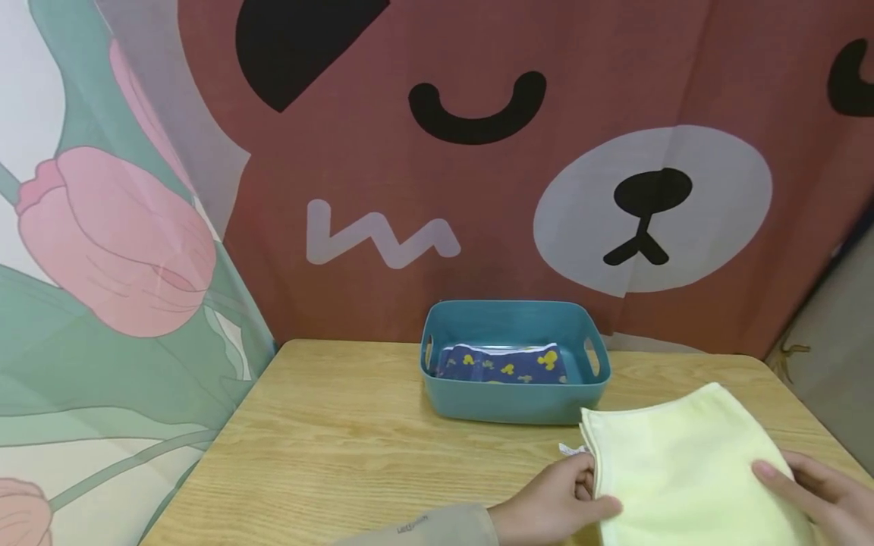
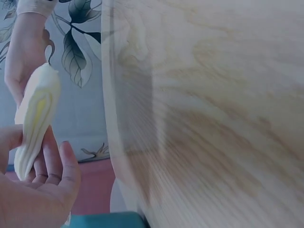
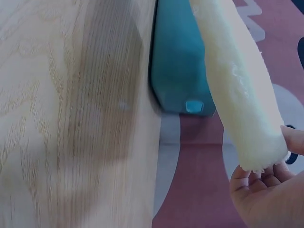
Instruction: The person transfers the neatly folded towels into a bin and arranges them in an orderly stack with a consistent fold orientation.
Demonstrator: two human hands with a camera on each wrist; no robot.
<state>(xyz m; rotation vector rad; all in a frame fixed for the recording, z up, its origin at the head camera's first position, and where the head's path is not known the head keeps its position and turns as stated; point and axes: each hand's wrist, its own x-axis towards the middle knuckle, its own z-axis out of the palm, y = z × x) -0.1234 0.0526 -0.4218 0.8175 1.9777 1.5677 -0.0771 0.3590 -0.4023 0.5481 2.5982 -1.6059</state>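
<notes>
A pale yellow folded towel [image 1: 690, 462] is held up above the front right of the table, with a small white tag at its left edge. My left hand [image 1: 546, 504] pinches its left side, thumb on the near face and fingers behind. My right hand [image 1: 829, 497] grips the opposite side, thumb on the front. In the left wrist view, the stacked layers of the towel [image 2: 42, 111] show between thumb and fingers. Seen from the right wrist, the towel [image 3: 242, 95] has a rounded, fluffy fold above the fingers.
Behind the towel, a teal plastic basket [image 1: 505, 406] with side handle holes stands at the table's back. A folded navy cloth [image 1: 505, 365] with yellow prints lies inside it. The wooden table [image 1: 328, 440] meets a brown bear-print curtain [image 1: 492, 182]; a tulip-print curtain [image 1: 116, 243] hangs left.
</notes>
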